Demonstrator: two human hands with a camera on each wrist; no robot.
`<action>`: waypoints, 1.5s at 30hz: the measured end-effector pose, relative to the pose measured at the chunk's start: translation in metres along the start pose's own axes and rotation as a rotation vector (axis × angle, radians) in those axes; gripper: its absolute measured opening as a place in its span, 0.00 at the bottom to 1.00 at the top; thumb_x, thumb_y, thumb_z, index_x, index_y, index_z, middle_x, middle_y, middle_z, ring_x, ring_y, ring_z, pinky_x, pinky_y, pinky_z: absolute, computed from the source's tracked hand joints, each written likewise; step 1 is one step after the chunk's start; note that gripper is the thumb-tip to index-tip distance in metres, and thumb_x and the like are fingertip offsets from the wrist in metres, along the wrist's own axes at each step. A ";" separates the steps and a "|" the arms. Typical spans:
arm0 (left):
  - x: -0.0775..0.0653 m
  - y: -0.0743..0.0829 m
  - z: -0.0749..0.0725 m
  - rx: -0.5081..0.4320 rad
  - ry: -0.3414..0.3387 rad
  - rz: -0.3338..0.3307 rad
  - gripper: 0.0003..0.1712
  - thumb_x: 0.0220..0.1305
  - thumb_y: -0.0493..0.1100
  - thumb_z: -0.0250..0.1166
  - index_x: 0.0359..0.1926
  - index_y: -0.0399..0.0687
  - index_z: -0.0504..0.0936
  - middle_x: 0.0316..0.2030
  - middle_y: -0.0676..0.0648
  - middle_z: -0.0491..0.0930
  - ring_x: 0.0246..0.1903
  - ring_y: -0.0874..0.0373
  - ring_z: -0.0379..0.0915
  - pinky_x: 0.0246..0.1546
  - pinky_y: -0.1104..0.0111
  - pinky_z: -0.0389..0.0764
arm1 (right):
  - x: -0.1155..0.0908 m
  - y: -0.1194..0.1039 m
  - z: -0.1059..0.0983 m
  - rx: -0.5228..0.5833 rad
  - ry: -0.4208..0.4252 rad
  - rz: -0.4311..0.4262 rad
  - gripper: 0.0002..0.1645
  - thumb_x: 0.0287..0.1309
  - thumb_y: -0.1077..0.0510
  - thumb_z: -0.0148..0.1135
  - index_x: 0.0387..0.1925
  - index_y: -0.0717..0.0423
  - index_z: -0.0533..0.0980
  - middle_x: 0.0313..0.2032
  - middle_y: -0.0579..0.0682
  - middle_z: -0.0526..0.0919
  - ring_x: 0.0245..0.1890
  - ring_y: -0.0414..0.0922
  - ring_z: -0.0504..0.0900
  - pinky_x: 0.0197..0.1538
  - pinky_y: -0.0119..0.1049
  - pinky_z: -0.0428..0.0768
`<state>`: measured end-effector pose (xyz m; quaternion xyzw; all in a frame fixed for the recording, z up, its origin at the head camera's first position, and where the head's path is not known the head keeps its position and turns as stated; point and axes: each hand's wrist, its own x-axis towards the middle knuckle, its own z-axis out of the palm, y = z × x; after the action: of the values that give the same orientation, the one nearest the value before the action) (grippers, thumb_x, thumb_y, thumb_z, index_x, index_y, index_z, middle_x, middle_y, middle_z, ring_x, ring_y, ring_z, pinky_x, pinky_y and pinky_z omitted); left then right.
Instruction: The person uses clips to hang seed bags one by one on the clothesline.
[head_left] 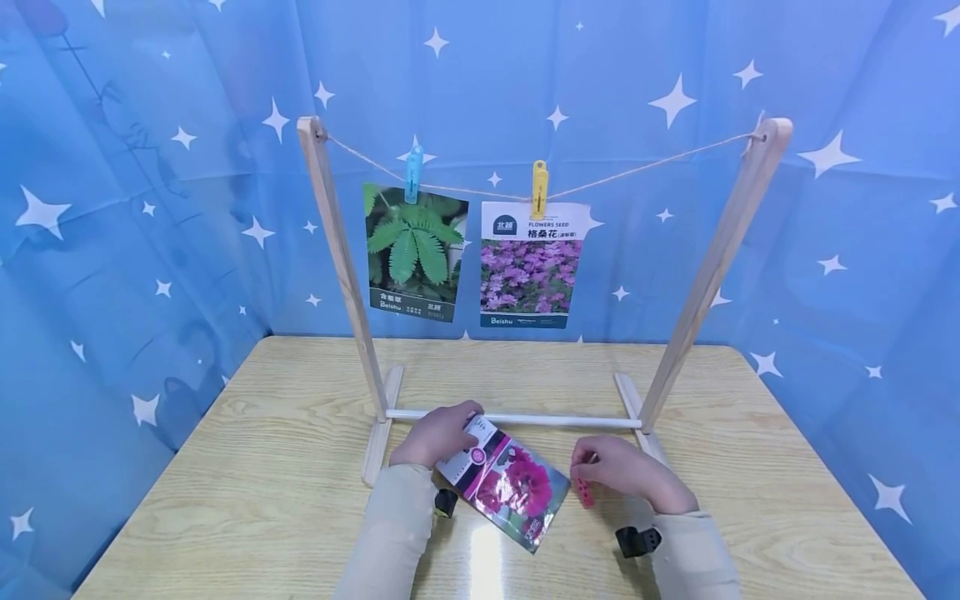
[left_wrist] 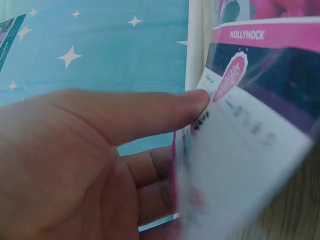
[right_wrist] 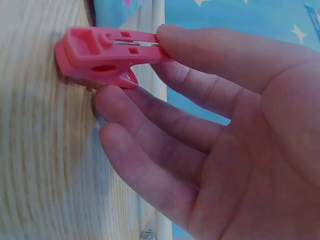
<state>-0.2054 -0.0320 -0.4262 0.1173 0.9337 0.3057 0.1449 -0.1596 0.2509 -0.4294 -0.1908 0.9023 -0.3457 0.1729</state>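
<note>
My left hand (head_left: 438, 435) pinches a hollyhock seed packet (head_left: 517, 483) by its white end, with the thumb on the printed face. The packet, showing deep pink flowers, slants down to the right over the table; in the left wrist view the word HOLLYHOCK reads on its pink band. To the right, my right hand (head_left: 618, 463) holds a pink clothespin (right_wrist: 95, 55) by its handle end between thumb and finger. The clothespin's other end is at the wooden tabletop; whether it touches the wood I cannot tell.
A wooden frame (head_left: 705, 283) with a white crossbar (head_left: 525, 420) stands behind the hands. From its string (head_left: 652, 164) hang a green-leaf packet (head_left: 415, 250) under a blue clothespin (head_left: 413, 173) and a purple-flower packet (head_left: 531, 267) under a yellow clothespin (head_left: 539, 190). A starry blue curtain (head_left: 150, 333) surrounds the table.
</note>
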 end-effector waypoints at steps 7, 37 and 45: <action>-0.001 -0.001 0.000 0.002 0.010 0.024 0.23 0.53 0.42 0.64 0.51 0.56 0.69 0.42 0.47 0.76 0.33 0.57 0.71 0.31 0.64 0.74 | -0.001 0.001 0.000 0.013 0.005 0.011 0.03 0.57 0.57 0.56 0.30 0.52 0.74 0.26 0.46 0.77 0.28 0.42 0.72 0.30 0.36 0.71; 0.000 -0.006 -0.011 0.078 -0.038 0.126 0.10 0.49 0.37 0.64 0.35 0.48 0.74 0.28 0.52 0.74 0.28 0.59 0.68 0.31 0.66 0.71 | -0.005 0.006 -0.007 0.014 0.021 0.053 0.10 0.57 0.51 0.56 0.25 0.51 0.72 0.20 0.47 0.74 0.17 0.40 0.67 0.21 0.33 0.68; -0.002 -0.010 -0.012 0.116 -0.058 0.117 0.11 0.50 0.38 0.63 0.38 0.48 0.79 0.37 0.51 0.77 0.35 0.58 0.71 0.40 0.62 0.73 | -0.006 0.007 -0.010 0.007 0.033 0.058 0.10 0.59 0.51 0.54 0.28 0.50 0.77 0.19 0.51 0.75 0.18 0.42 0.69 0.23 0.34 0.69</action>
<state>-0.2088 -0.0472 -0.4221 0.1887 0.9367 0.2557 0.1468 -0.1608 0.2643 -0.4264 -0.1585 0.9089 -0.3469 0.1686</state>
